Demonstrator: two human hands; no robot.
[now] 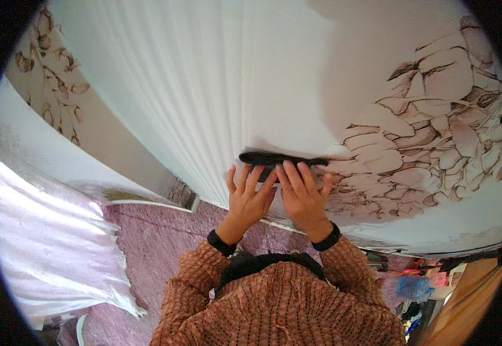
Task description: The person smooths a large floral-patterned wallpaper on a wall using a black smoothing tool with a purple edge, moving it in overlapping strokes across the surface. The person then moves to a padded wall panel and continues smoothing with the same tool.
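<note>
A long, narrow black piece (274, 157), soft-looking like folded cloth, lies crosswise on a broad white fabric-like sheet (285, 86). The fingertips of my left hand (246, 196) rest at its near edge, spread and fairly flat. Beside it, my right hand (304, 196) lies with fingers stretched out over the black piece's near side. My thumbs and inner fingers come close together in the middle, hiding part of that edge. Several long ridges run up the sheet left of the hands; a brown floral print (429, 132) covers its right side.
Farther left stands a grey-beige panel (124, 135) with a flower print. White cloth (49, 248) hangs at the lower left above a pinkish-purple floor (153, 248). Below the sheet's right edge are a blue plastic bag (414, 288), a brown panel (464, 305) and assorted clutter.
</note>
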